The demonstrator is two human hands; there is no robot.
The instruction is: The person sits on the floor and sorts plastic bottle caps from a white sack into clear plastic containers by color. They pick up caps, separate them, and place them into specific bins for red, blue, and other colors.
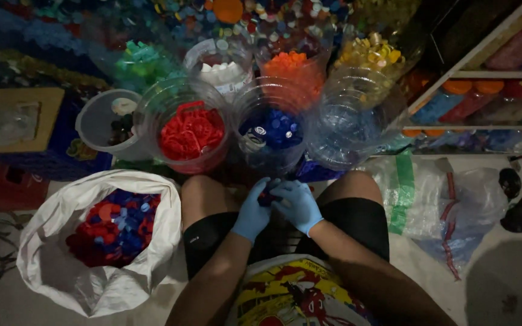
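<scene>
Low centre of the frame: left hand [253, 211] and right hand [299, 205], both in blue gloves, meeting between the bare knees, fingers curled tight around a small dark piece [266, 197], probably a bottle cap, though too dim and too covered to tell for sure. Just above the hands, a row of clear plastic tubs: red caps tub [190, 134], blue caps tub [271, 130], and an almost bare clear tub [351, 118] to the right. Behind these, toward the top edge, tubs of white caps [222, 72], orange caps [292, 65], yellow caps [371, 53] and green caps [140, 60]. Lower left: an open white sack [49, 265] filled with mixed red and blue caps [116, 226].
</scene>
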